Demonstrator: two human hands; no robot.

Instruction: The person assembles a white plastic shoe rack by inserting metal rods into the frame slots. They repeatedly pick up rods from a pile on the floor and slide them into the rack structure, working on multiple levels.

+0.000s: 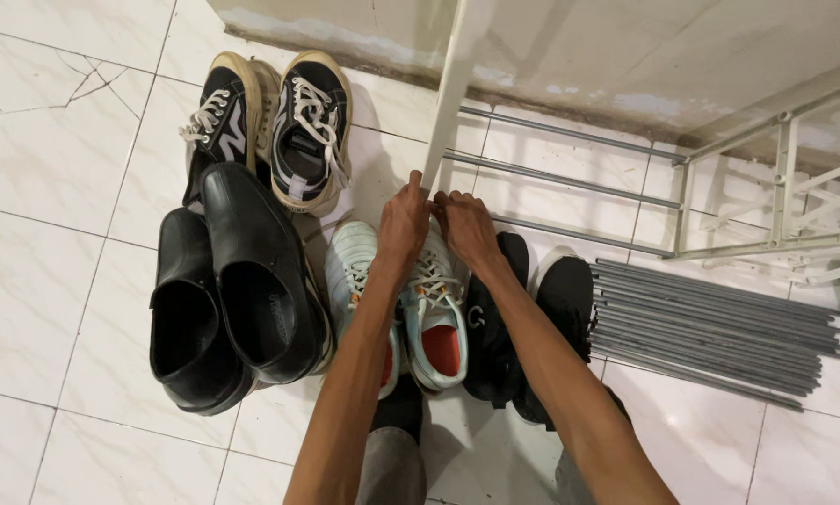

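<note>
We are looking down at a glossy white tiled floor (46, 281), cracked near the top left. Farthest left, a pair of smooth black leather slip-on shoes (238, 290) is lying with toes away from us; above them a pair of black canvas sneakers (280, 126) with white laces and cream rubber soles is resting. Our left hand (403, 224) is closing its grip around the bottom end of a slim white metal post (450, 93), and our right hand (465, 227) is pinching the same end, grip narrow, fingertips just beside the left. The post is standing nearly upright, its long axis rising away from us with the lower end at our hands, above pale blue mesh trainers (411, 309). Black knit sneakers (532, 318) are sitting beside them. Rightward, grey round rails (560, 178) are joining a white frame (785, 224), and a bundle of loose grey tubes (710, 327) is lying on the floor.
</note>
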